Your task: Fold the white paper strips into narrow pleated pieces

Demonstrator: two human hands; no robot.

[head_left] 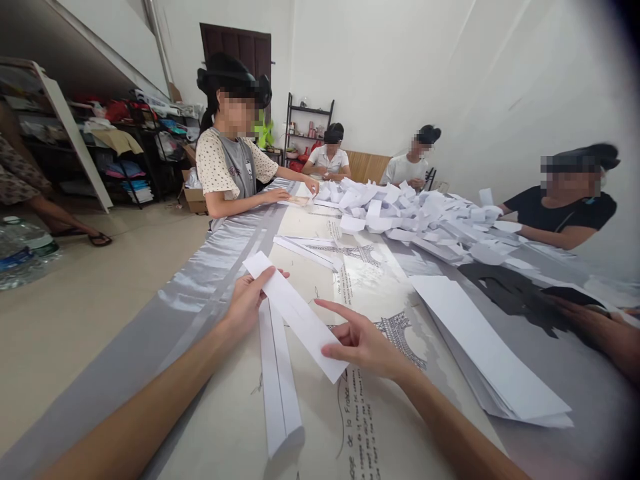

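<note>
Between my two hands is a folded strip of white paper (300, 317), held slanting above the table. My left hand (250, 293) pinches its upper left end, thumb on top. At the lower right end, my right hand (357, 340) grips the strip between thumb and fingers, its index finger stretched out. Below the strip lies another long folded paper strip (275, 387), with a crease along its length. A further folded strip (307, 252) rests on the tablecloth ahead of my hands.
A stack of white paper sheets (485, 347) lies to the right, near a dark cloth (510, 293). Beyond spreads a big heap of folded papers (400, 213). Several people sit around the table, one (235, 147) at the left edge. The printed tablecloth (225, 413) shows towers and writing.
</note>
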